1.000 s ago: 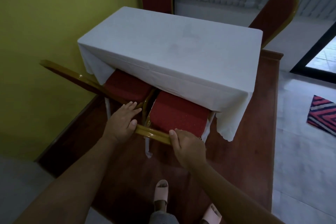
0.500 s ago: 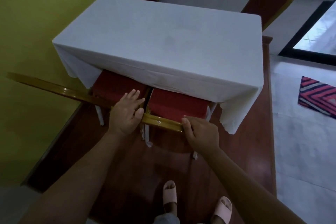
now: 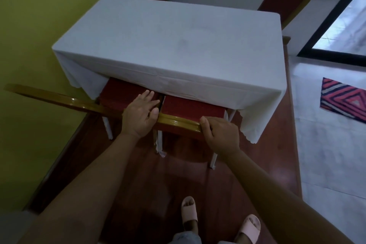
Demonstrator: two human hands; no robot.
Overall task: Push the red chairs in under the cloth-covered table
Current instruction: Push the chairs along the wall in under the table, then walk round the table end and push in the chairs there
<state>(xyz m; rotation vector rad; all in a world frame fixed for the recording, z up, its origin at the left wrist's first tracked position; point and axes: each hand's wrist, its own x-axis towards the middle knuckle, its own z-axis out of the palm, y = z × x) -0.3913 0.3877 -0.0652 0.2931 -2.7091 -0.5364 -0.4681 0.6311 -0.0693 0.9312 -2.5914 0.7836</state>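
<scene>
Head view | my left hand lies flat, fingers spread, on the chair-back rail; right hand curls around it | red seats just ahead, seemingly half under the white cloth | step: pushing in | next: steady, even forward shove.

No readable text, labels or numbers anywhere.
</scene>
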